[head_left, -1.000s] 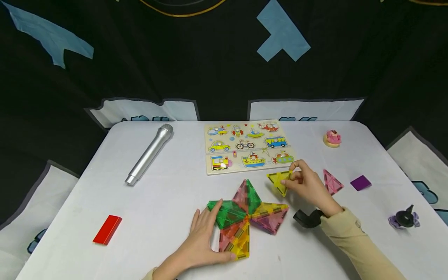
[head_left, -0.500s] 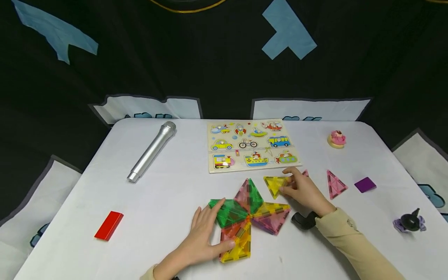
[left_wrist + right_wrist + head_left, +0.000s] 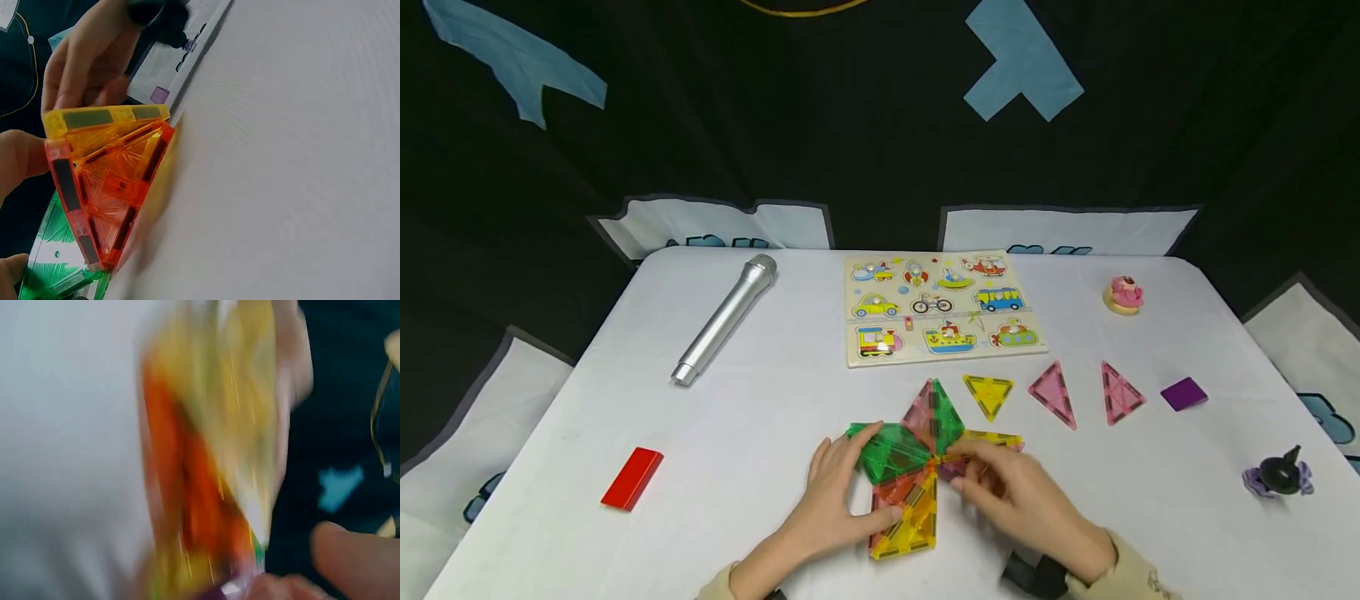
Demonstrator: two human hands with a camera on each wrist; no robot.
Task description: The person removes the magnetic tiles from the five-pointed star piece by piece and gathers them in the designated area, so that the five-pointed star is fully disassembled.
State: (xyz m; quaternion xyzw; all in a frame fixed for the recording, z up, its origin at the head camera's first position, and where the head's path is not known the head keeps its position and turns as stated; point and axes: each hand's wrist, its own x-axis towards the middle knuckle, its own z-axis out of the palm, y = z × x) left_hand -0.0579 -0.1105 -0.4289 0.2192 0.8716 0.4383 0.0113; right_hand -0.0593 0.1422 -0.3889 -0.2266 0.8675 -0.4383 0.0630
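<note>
A star-like build of translucent magnetic tiles (image 3: pixel 895 450) lies on the white table, with green, pink, red, yellow and purple points. My left hand (image 3: pixel 831 508) spreads along its left side, fingertips on the green point and thumb on the red-and-yellow one. The left wrist view shows that thumb against a pink tile edge (image 3: pixel 65 181). My right hand (image 3: pixel 1018 492) curls over the right-hand yellow-and-purple point, thumb and index finger gripping it near the centre and hiding much of it. A yellow triangle tile (image 3: pixel 988 394) lies flat just beyond. The right wrist view is blurred.
Two pink triangle tiles (image 3: pixel 1054 395) and a purple tile (image 3: pixel 1183 394) lie to the right. Behind the star is a vehicle puzzle board (image 3: pixel 943 310). A silver microphone (image 3: pixel 724 321) and a red block (image 3: pixel 632 479) are at left; a pink cake toy (image 3: pixel 1124 295) and black-and-purple object (image 3: pixel 1279 473) at right.
My right hand has laid the yellow triangle tile beyond the star, let go of it and come back to the star's right-hand point. My left hand stays in place.
</note>
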